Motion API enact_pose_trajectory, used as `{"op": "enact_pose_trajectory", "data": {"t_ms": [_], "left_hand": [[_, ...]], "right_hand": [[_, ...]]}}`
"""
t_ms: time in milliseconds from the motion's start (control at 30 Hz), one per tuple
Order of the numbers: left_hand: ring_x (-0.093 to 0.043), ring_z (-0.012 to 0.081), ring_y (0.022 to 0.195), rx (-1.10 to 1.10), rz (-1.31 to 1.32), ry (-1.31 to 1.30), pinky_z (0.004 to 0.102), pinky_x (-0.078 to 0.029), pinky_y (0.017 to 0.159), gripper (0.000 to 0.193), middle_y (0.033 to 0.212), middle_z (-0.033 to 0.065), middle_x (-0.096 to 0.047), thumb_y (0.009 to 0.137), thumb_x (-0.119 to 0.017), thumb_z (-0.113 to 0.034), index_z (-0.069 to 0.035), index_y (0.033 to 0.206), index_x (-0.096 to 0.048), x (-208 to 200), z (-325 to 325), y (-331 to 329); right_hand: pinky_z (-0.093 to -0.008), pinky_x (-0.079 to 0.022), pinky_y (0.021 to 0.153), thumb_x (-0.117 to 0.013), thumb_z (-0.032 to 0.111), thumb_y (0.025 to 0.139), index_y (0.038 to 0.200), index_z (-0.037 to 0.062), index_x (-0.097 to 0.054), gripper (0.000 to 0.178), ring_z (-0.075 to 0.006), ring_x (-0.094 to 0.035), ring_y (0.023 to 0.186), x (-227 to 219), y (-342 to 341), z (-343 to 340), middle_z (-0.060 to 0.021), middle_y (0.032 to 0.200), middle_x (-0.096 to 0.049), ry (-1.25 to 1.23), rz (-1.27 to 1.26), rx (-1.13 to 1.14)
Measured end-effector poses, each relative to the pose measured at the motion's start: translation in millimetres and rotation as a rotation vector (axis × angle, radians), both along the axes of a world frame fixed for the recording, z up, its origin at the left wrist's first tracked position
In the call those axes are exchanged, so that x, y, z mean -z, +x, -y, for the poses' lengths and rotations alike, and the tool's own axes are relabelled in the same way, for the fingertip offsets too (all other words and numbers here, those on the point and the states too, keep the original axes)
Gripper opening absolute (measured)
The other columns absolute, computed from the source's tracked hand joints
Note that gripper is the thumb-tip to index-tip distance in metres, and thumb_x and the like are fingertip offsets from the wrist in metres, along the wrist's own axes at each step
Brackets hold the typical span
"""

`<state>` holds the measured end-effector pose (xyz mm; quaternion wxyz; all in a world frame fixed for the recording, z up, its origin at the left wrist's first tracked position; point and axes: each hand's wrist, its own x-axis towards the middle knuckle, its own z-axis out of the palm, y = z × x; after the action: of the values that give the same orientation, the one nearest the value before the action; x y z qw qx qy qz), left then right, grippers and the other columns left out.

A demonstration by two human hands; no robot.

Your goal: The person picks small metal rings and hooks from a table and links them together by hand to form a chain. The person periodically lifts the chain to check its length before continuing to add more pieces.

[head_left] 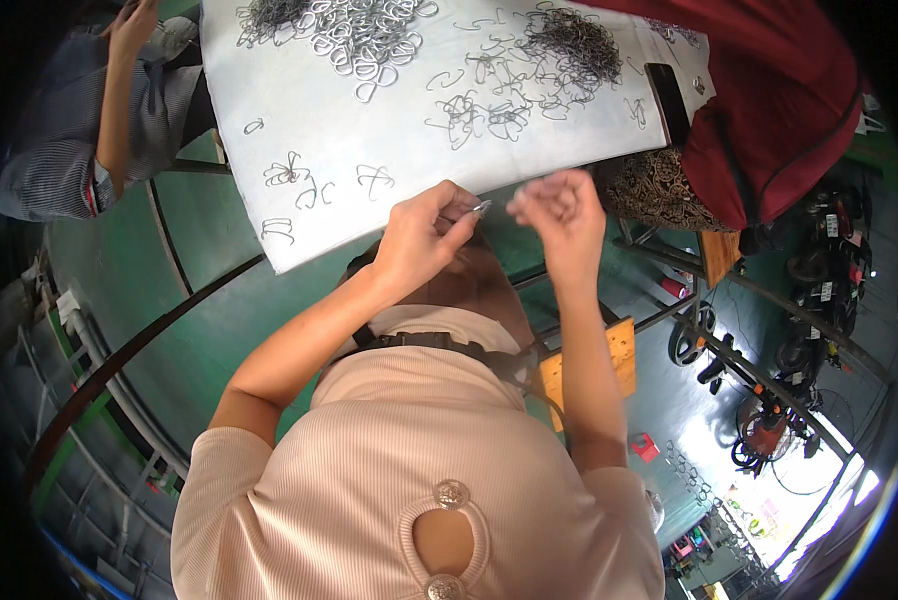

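Small metal piece (483, 208), pinched in the left hand (417, 236) at its two o'clock; right hand (566, 216), at three, curled, hold indiscernible; piece probably light, stiff, slippery; best gripped by one end.

Metal rings (369, 45) – glossy, tabletop (319, 228) – smooth

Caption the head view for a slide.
Left hand holds a small metal piece, right hand nearby, before a white table scattered with metal rings and wire hooks.

Workshop, heaped metal loops (367, 38), white worktable (319, 125)
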<state>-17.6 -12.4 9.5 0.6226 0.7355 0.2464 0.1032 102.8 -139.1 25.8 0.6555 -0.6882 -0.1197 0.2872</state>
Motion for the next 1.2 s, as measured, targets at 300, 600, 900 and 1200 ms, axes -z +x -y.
{"op": "enact_pose_trajectory", "data": {"t_ms": [300,600,900,1200], "left_hand": [[-0.067,0.0151,0.074,0.021,0.107,-0.030,0.0264,-0.054,0.066,0.012,0.086,0.0116,-0.068,0.082,-0.065,-0.001,0.002,0.094,-0.062,5,5,4],[-0.062,0.0299,0.079,-0.306,-0.082,0.685,0.0404,-0.050,0.072,0.022,0.092,0.0142,-0.063,0.081,-0.066,-0.018,-0.003,0.096,-0.065,88,-127,31],[-0.063,0.0309,0.078,-0.255,-0.388,0.646,0.0396,-0.050,0.070,0.021,0.086,0.0134,-0.065,0.076,-0.070,-0.016,-0.003,0.090,-0.063,97,-157,50],[-0.062,0.0099,0.066,-0.075,-0.048,-0.140,0.0242,-0.051,0.059,0.014,0.077,0.0071,-0.066,0.083,-0.067,-0.008,0.000,0.092,-0.060,31,-61,45]], "right_hand": [[-0.0240,-0.052,0.072,-0.061,-0.008,0.082,0.096,-0.0011,-0.046,0.022,-0.0147,-0.064,0.081,11,-36,-3,-0.0116,0.091,-0.061,0.129,0.174,0.186],[-0.0251,-0.054,0.071,-0.063,-0.013,0.078,0.092,-0.0005,-0.047,0.025,-0.0149,-0.062,0.079,19,-38,8,-0.0146,0.091,-0.062,0.110,0.553,0.114],[-0.0241,-0.055,0.065,-0.067,-0.009,0.077,0.090,-0.0001,-0.052,0.022,-0.0142,-0.064,0.076,27,-32,7,-0.0127,0.089,-0.065,0.097,0.548,0.120],[-0.0243,-0.053,0.062,-0.066,-0.005,0.079,0.090,-0.0001,-0.054,0.017,-0.0124,-0.064,0.069,33,-25,1,-0.0091,0.084,-0.065,0.006,0.568,0.100]]}}
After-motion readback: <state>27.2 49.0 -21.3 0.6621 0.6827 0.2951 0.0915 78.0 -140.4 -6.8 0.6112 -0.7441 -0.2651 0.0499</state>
